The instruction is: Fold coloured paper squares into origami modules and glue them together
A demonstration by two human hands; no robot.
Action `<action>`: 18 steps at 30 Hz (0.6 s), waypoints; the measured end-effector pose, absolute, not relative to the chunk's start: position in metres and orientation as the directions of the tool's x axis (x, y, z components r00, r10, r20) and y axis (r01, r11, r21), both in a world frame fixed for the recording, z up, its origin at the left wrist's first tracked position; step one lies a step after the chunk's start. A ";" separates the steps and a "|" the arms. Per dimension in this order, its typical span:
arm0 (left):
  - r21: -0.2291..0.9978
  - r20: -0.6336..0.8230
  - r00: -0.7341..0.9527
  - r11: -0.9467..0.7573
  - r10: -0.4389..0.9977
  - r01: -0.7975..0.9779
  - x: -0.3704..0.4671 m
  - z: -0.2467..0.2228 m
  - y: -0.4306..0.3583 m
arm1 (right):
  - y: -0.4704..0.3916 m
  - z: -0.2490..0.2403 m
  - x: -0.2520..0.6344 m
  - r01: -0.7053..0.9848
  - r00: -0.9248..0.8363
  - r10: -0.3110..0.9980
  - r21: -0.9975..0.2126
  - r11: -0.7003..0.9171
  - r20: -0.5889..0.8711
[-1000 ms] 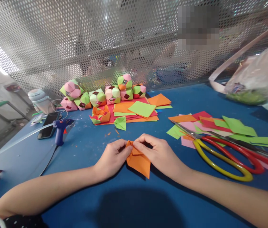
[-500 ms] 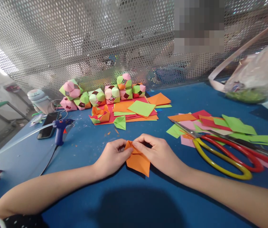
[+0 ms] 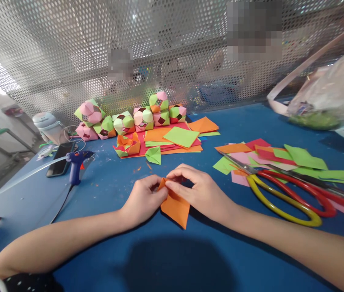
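An orange paper square (image 3: 176, 209), partly folded, is pinched at its upper corner between both hands. My left hand (image 3: 144, 198) grips its left edge, thumb against the paper. My right hand (image 3: 197, 188) is closed on the top part, its thumb lying over the fold, and the fingertips behind are hidden. The paper's lower corner points toward me, just above the table. Beyond the hands lies a folded green paper piece (image 3: 153, 155), beside a half-built orange, red and green paper ball (image 3: 127, 144).
Finished paper balls (image 3: 143, 118) line the mesh partition (image 3: 98, 52). Stacked coloured sheets (image 3: 182, 138) lie before them. On the right are scissors (image 3: 284, 194) and paper scraps (image 3: 299, 156); on the left, a blue glue gun (image 3: 76, 166), a phone (image 3: 59, 159) and a cup (image 3: 46, 126).
The orange paper has turned slightly, its lower corner swinging left. My right thumb has shifted left and up along the fold. Both hands keep their hold.
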State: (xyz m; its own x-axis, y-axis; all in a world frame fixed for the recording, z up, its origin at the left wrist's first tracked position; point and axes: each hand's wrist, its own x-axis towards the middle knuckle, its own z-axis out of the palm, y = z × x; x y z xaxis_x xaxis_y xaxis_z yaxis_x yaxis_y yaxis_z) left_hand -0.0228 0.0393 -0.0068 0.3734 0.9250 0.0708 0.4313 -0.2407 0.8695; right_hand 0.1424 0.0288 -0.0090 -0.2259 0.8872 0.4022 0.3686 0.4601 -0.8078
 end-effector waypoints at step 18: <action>0.931 0.034 0.265 -0.127 0.964 0.341 -0.022 -0.006 0.044 | 0.031 -0.015 0.144 0.427 -0.179 0.901 -0.794 0.433 0.395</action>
State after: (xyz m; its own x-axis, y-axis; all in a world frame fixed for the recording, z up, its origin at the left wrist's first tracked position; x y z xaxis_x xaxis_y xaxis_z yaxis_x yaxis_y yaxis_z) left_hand -0.0221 0.0439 -0.0060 0.2651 0.9636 0.0339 0.3411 -0.1266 0.9315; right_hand 0.1441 0.0309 -0.0146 -0.1787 0.9009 0.3954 0.4268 0.4331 -0.7939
